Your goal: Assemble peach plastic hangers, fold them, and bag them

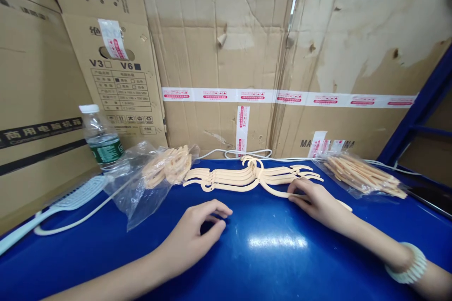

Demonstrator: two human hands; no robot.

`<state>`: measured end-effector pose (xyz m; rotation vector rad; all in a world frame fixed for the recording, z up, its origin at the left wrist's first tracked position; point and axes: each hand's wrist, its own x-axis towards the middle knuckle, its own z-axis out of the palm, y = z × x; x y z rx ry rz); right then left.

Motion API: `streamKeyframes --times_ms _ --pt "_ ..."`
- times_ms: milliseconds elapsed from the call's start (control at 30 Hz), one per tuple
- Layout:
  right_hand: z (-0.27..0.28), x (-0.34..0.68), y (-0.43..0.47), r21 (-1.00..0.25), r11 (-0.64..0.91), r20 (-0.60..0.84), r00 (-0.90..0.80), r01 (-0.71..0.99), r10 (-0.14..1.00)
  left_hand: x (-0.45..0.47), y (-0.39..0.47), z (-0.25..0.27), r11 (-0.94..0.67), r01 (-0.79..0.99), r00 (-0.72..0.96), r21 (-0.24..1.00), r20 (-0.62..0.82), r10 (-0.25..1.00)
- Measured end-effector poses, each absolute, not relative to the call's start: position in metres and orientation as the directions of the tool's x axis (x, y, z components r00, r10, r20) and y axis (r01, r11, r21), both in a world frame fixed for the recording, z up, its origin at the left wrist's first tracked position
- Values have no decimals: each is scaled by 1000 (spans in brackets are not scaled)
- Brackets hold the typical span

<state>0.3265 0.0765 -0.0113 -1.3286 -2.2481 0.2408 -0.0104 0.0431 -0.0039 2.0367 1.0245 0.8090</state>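
Several beige curved strips, shaped like clothes-hanger arms [229, 176], lie nested in a row on the blue table. My right hand [312, 200] pinches the nearest one, a beige hanger arm [275, 192], between thumb and fingers. Its tip [344, 205] sticks out past the hand on the right. Near the middle of the row, hook-like curved ends [252, 163] overlap, so I cannot tell which strip each belongs to. My left hand [203, 225] hovers over the table in front of the row, fingers bent and apart, holding nothing.
Left of the row, a clear plastic bag [136, 202] holds beige loops. Behind it stands a water bottle [106, 143]; a pale blue hairbrush [76, 197] lies nearby. Another bag of beige strips [363, 174] is at right. Cardboard [219, 66] walls the back, with a white cable [212, 153] along it.
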Motion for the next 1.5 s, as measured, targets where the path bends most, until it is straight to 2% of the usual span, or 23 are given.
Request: streamKeyframes --times_ms 67,167,333,533,633,700,867,1000,1067,1167,1300,1400,1500 --pt "-10 324 74 -448 495 335 -374 744 865 -11 50 -5 -276 322 404 905 133 905" --pt "-7 322 71 -475 497 371 -346 726 862 -11 58 -4 -103 216 326 971 28 945" --pt "-3 319 68 -463 524 512 -267 715 817 -11 58 0 24 162 264 987 -67 962" --pt "-1 316 63 -478 530 598 -182 700 780 -9 56 4 180 -73 197 981 -163 967" --pt "0 314 60 -452 571 587 -253 685 769 -7 55 2 146 -168 109 975 -129 986" --pt "0 311 58 -418 602 554 -334 680 762 -6 54 -3 64 -154 87 986 -51 995" --pt "-1 306 54 -392 610 506 -392 689 768 -7 50 -17 -197 171 167 965 168 971" --pt "1 304 52 -397 630 496 -421 668 760 -8 48 -13 -293 289 317 911 197 928" --pt "2 303 51 -340 670 516 -465 660 720 -8 48 -7 -274 280 347 920 170 922" --pt "5 302 48 -121 680 580 -504 723 640 -7 50 -1 -261 244 329 934 174 928" --pt "6 302 44 168 425 627 -429 890 650 -7 51 1 -251 207 303 945 182 935" --pt "3 300 41 265 270 593 -377 926 711 -6 51 0 -234 196 301 952 169 939" --pt "2 299 40 291 199 579 -338 936 742 -6 51 0 -227 199 307 953 159 938"
